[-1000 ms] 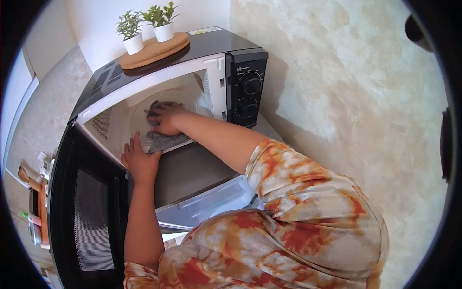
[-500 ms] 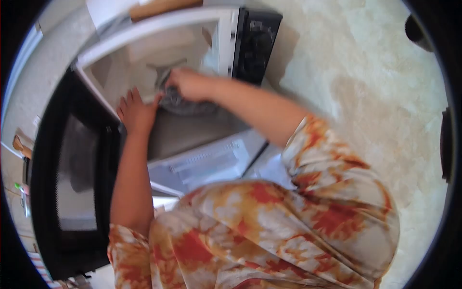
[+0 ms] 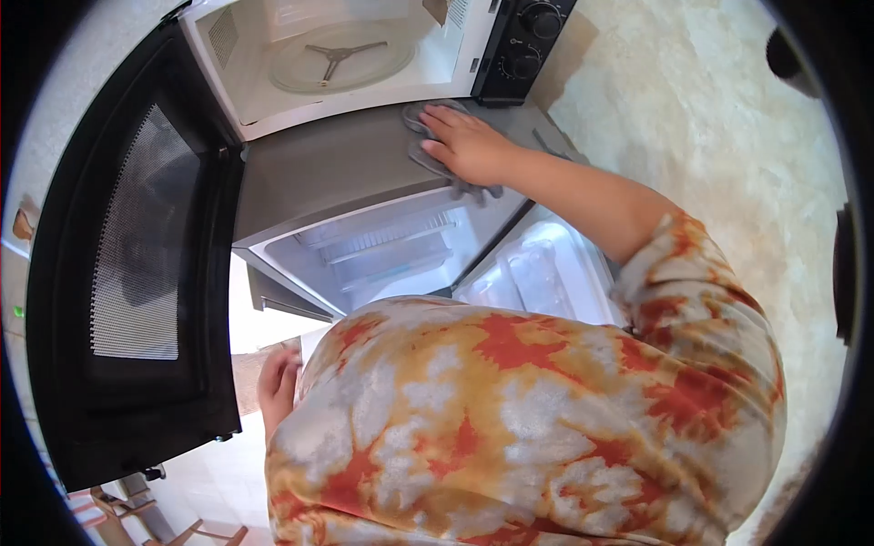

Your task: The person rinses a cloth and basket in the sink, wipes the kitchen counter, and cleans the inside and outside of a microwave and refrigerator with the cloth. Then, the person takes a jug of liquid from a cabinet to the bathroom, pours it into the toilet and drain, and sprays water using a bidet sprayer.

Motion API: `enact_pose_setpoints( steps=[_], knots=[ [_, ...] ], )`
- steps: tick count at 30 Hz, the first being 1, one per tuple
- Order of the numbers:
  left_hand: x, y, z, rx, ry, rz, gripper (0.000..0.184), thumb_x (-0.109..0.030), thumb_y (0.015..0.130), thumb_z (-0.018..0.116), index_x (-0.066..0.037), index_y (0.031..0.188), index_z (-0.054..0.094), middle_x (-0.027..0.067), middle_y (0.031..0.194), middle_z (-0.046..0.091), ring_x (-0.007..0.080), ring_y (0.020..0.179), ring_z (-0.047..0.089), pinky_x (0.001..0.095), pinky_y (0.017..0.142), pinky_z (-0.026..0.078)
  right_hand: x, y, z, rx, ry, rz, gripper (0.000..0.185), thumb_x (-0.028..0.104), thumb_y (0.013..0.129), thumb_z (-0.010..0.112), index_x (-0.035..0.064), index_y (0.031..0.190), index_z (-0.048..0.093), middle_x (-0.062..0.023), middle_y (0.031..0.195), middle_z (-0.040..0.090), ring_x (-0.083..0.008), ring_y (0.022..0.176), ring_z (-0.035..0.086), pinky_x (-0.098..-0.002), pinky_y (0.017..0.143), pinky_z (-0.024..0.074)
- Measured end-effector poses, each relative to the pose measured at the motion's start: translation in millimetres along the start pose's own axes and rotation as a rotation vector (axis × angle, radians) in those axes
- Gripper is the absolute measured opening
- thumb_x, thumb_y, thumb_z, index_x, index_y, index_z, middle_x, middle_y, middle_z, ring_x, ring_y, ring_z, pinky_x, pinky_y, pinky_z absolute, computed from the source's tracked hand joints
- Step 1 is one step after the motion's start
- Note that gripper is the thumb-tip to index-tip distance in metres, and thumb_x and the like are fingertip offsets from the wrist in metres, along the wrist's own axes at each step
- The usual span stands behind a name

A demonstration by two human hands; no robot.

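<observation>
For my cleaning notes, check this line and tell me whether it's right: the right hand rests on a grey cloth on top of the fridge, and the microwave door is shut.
Not quite: the head view shows the microwave door wide open. The right hand does rest on a grey cloth on top of the fridge.
</observation>
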State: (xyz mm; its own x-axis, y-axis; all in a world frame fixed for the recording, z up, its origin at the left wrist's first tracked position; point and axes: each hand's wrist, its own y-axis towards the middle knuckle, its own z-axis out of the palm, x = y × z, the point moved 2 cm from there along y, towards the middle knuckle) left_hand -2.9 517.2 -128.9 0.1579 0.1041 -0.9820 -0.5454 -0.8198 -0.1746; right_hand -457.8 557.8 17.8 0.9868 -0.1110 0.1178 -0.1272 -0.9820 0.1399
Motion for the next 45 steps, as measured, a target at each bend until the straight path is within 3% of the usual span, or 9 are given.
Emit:
enact_pose_setpoints(
  steps=[8, 15, 26, 28, 30, 32, 34, 36, 45],
  knots=[
    [-12.8, -51.3, -136.0, -0.524, -0.225, 0.148, 0.041, -0.021, 0.092, 0.049, 0.007, 0.122, 0.046, 0.0135, 0.117, 0.056, 0.019, 0.104, 0.054, 0.0321, 0.094, 0.041, 166.6, 95.3, 4.4, 0.256, 0.174, 0.135, 0.053, 0.041, 0.092, 0.039, -0.0008, 0.121, 0.053, -0.0207, 0.128, 0.046, -0.0291, 0.126, 0.038, -0.0404, 0.102, 0.0343],
    [-97.3, -12.1, -125.8, -0.718, -0.582, 0.272, 0.05, -0.032, 0.091, 0.043, 0.004, 0.126, 0.047, 0.0162, 0.128, 0.05, 0.0295, 0.116, 0.049, 0.0421, 0.102, 0.037, 172.4, 51.5, 28.7, -0.112, 0.119, -0.208, 0.048, 0.042, 0.094, 0.036, 0.0136, 0.131, 0.047, -0.0093, 0.141, 0.04, -0.0271, 0.131, 0.035, -0.038, 0.108, 0.0272],
    [-105.2, -20.6, -117.3, -0.863, 1.029, 1.097, 0.054, -0.018, 0.09, 0.056, 0.002, 0.133, 0.032, 0.019, 0.126, 0.047, 0.0332, 0.113, 0.05, 0.0439, 0.095, 0.043, -16.6, -66.3, 5.7, -0.46, -0.145, 0.627, 0.036, 0.031, 0.092, 0.044, 0.0097, 0.118, 0.057, -0.01, 0.127, 0.052, -0.0291, 0.118, 0.046, -0.0406, 0.097, 0.0382],
    [-87.4, -12.4, -110.6, -0.592, 1.015, 1.02, 0.056, -0.025, 0.09, 0.057, 0.004, 0.131, 0.034, 0.0203, 0.125, 0.047, 0.0321, 0.111, 0.051, 0.0413, 0.091, 0.046, 3.5, -75.3, 8.9, -0.511, -0.099, 0.652, 0.031, 0.028, 0.091, 0.046, 0.0081, 0.112, 0.059, -0.011, 0.121, 0.055, -0.0301, 0.112, 0.049, -0.0406, 0.093, 0.0397],
    [-111.0, -20.5, -66.1, -0.063, -0.13, 0.761, 0.056, -0.03, 0.087, 0.058, 0.006, 0.126, 0.04, 0.0197, 0.128, 0.047, 0.0302, 0.111, 0.051, 0.0381, 0.094, 0.043, 3.7, -81.0, 8.4, -0.566, -0.045, 0.68, 0.028, 0.025, 0.091, 0.048, 0.0064, 0.106, 0.061, -0.0119, 0.115, 0.057, -0.031, 0.106, 0.051, -0.0406, 0.09, 0.0413],
    [-175.9, -15.6, -25.3, 0.412, 0.274, 0.878, 0.047, -0.021, 0.082, 0.053, 0.007, 0.12, 0.047, 0.0169, 0.12, 0.052, 0.0269, 0.107, 0.054, 0.0334, 0.089, 0.044, -8.6, -92.8, 19.9, -0.737, 0.282, 0.472, 0.025, 0.024, 0.092, 0.047, 0.0044, 0.099, 0.061, -0.015, 0.106, 0.06, -0.0319, 0.1, 0.055, -0.0397, 0.087, 0.0426],
    [-248.0, -16.9, 47.3, 0.432, 0.584, 1.069, 0.03, -0.017, 0.08, 0.063, 0.007, 0.097, 0.057, 0.0154, 0.093, 0.059, 0.0235, 0.081, 0.059, 0.0297, 0.073, 0.045, -7.3, -108.5, 9.6, -0.848, 0.579, 0.548, 0.026, 0.025, 0.094, 0.046, 0.0036, 0.098, 0.06, -0.0145, 0.099, 0.062, -0.0297, 0.094, 0.057, -0.039, 0.086, 0.0439],
    [-264.3, -8.8, 98.3, 0.398, 0.549, 1.025, 0.026, -0.011, 0.079, 0.067, 0.007, 0.095, 0.057, 0.0145, 0.088, 0.059, 0.0197, 0.06, 0.056, 0.0295, 0.058, 0.046, -26.7, -118.8, -3.4, -1.129, 1.701, 0.407, 0.027, 0.026, 0.094, 0.047, 0.0026, 0.102, 0.058, -0.0128, 0.099, 0.063, -0.0262, 0.096, 0.058, -0.0402, 0.087, 0.0445],
    [-312.7, 152.9, 273.3, 0.138, 0.922, 1.145, 0.028, -0.029, 0.082, 0.063, -0.002, 0.075, 0.059, 0.0158, 0.079, 0.06, 0.0343, 0.074, 0.06, 0.0425, 0.064, 0.047, -46.3, -143.3, -150.2, -1.638, 1.768, 0.043, 0.03, 0.026, 0.096, 0.044, 0.0003, 0.108, 0.055, -0.0129, 0.105, 0.06, -0.0264, 0.096, 0.058, -0.0415, 0.086, 0.0465]
  ],
)
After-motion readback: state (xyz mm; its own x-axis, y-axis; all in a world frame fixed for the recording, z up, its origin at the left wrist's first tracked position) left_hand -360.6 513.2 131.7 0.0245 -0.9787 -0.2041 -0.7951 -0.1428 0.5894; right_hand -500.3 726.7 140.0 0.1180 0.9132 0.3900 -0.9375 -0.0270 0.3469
